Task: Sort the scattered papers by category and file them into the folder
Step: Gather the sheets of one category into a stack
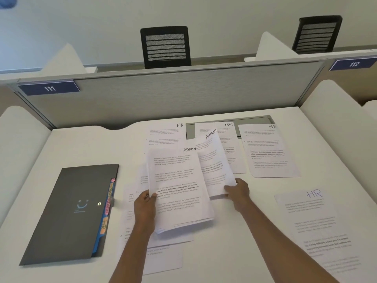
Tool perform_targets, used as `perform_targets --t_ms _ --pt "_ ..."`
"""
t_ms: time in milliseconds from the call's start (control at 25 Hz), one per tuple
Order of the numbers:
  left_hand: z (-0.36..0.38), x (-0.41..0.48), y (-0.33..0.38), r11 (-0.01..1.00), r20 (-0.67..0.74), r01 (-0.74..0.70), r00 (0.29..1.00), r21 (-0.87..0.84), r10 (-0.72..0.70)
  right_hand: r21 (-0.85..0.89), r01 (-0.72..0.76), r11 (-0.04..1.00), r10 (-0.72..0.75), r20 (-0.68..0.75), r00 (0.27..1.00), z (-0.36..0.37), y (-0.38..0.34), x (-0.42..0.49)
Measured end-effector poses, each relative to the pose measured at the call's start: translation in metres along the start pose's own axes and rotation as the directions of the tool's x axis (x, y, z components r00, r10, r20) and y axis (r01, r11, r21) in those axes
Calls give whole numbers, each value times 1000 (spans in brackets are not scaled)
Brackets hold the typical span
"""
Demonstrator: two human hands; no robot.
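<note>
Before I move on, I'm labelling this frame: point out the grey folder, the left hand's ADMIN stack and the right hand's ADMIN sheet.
grey folder (61,221): head view, middle of cover.
ADMIN stack (177,180): head view, top page's middle.
ADMIN sheet (215,166): head view, middle of page.

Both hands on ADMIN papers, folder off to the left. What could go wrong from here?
1. The left hand pinches the ADMIN stack at one edge and its lower corner fans out; sheets may slip.
2. The right hand grips an ADMIN sheet overlapping an HR sheet; that one could get dragged along and misfiled.
3. The folder lies closed with both hands full; opening it likely means setting papers down first.
</note>
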State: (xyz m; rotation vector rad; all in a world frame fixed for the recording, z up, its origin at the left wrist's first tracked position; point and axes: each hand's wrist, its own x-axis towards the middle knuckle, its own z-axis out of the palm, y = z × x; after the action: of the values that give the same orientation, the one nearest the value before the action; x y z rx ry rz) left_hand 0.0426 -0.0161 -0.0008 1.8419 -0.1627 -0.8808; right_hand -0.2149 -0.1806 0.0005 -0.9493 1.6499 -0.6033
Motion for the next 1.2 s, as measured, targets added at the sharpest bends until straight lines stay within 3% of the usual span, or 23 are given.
perform_targets --t_ms 120,280,520,680,880,1040,1200 --pt "22 -13 3 1000 57 4 998 10 -4 130 -96 987 77 145 986 -35 31 -18" --pt "55 -36 -7 997 146 -6 989 71 -5 124 -153 980 126 208 970 -72 70 -42" --pt "85 -64 -31 981 153 -12 988 193 -18 -26 -103 994 106 226 968 -88 97 -68" --pt "95 -73 -37 975 157 -24 987 222 -12 57 -99 993 81 256 963 -90 94 -74" --pt "92 -86 -33 934 232 -184 966 307 114 50 -30 998 17 250 968 -88 102 -75" --pt "50 -86 -44 757 200 -422 906 499 374 163 -49 985 14 213 977 -92 105 -74" --pt "11 -86 -75 501 321 -412 910 761 261 220 -23 975 -16 171 985 -93 110 -71"
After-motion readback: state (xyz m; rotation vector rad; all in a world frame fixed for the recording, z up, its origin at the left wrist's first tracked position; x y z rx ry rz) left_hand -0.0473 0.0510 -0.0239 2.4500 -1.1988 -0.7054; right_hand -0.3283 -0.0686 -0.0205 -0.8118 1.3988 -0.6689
